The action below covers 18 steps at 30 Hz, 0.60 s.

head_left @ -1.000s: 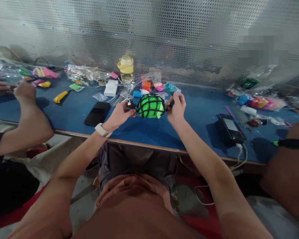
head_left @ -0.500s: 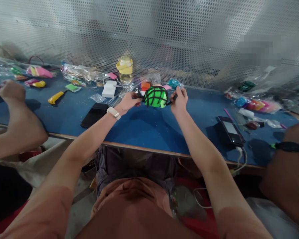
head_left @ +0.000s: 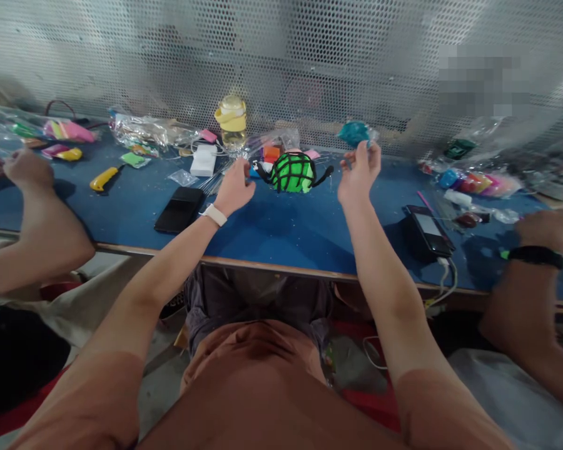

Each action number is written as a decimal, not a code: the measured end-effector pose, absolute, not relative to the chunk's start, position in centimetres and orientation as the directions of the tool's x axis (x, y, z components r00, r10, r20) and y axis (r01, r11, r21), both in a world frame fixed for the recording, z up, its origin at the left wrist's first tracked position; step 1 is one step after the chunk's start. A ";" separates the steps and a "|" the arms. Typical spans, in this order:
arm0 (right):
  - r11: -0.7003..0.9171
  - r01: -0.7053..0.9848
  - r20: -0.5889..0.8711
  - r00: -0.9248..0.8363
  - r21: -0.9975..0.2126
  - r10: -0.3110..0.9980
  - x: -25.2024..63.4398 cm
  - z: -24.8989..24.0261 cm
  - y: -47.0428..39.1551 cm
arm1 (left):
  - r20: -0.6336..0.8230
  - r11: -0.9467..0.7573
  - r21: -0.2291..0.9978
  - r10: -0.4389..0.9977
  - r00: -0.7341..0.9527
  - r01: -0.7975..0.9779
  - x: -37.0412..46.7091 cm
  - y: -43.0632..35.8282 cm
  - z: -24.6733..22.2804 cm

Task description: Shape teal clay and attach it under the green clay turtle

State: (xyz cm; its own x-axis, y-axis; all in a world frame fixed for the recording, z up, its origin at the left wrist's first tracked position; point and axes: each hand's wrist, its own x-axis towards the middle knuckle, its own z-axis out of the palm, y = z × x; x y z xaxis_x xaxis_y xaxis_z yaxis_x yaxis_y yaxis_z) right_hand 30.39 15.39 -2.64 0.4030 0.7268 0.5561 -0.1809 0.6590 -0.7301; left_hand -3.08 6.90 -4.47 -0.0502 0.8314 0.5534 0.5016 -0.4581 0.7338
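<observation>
A bright green rounded piece (head_left: 293, 172) with a grid of black strips stands on the blue table (head_left: 281, 240). Black curved arms stick out from both its sides. Just left of it is my left hand (head_left: 235, 186), its thumb and fingers apart, near a small blue and white bit at the left arm's end. To the right and farther back, my right hand (head_left: 361, 172) pinches a teal lump in clear plastic (head_left: 354, 133), raised above the table.
Behind stand a yellow-lidded bottle (head_left: 231, 122) and a white box (head_left: 203, 160). A black phone (head_left: 180, 209) and yellow cutter (head_left: 104, 179) lie left; a phone with a cable (head_left: 430, 231) lies right. Other people's arms rest at both sides. A perforated metal panel (head_left: 281, 62) closes the back.
Both hands have let go of the black arms of the green piece. My left hand has moved left; my right hand has moved right and back and taken hold of the teal lump, lifting it.
</observation>
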 end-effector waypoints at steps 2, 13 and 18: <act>0.687 -0.171 0.616 0.331 -0.706 0.715 31.4 -1.0 14.1 | 0.690 -0.532 0.644 0.715 -0.117 0.550 -4.0 6.6 -3.9; 0.578 0.016 0.376 -0.745 -0.816 0.551 27.3 0.1 5.9 | 0.561 -0.827 0.533 0.502 0.658 0.176 -1.6 2.3 -2.2; 0.578 0.045 0.350 -0.756 -0.815 0.553 24.6 -2.0 5.0 | 0.325 -0.626 0.758 0.603 0.729 0.181 -0.8 2.5 -2.5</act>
State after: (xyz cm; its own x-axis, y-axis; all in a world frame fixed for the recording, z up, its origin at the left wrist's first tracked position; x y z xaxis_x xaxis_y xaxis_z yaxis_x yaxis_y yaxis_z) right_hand 24.56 5.03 -1.97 -0.7564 0.5525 0.3500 0.0449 0.5777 -0.8150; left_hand -0.79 2.51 -2.50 0.7286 0.6031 0.3246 0.1807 -0.6263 0.7584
